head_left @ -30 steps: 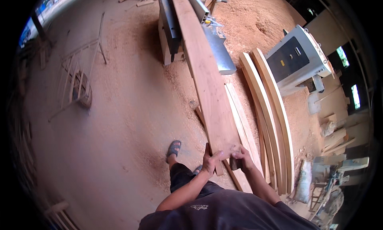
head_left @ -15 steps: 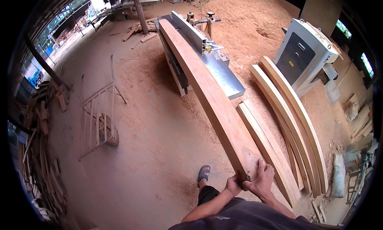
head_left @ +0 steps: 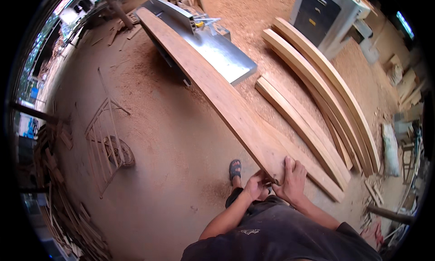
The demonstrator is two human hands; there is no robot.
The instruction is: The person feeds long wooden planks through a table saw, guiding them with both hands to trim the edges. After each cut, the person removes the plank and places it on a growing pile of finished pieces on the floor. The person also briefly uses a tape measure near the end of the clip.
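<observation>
A long, thick wooden plank (head_left: 217,95) slants from my body to the far left, its far part lying on the metal bed of a jointer (head_left: 226,62). My left hand (head_left: 256,186) is closed round the lower left corner of its near end, the fingers partly hidden below. My right hand (head_left: 292,181) grips the same end from the right, fingers laid on the top face and thumb by the end edge. Beneath and to the right of the plank, a paler board (head_left: 312,175) shows low down.
Right of the plank lie squared timbers (head_left: 299,125) and stacked curved beams (head_left: 333,86). A grey machine cabinet (head_left: 321,16) stands behind them. On the left are a wheeled metal hand cart (head_left: 106,145) and heaped scrap wood (head_left: 68,202). Sawdust (head_left: 240,7) covers the far floor.
The view has turned, so the surroundings sit further left and higher. Less of the plank's left side face shows. My right fingers are straighter on the top; both hands still hold the near end.
</observation>
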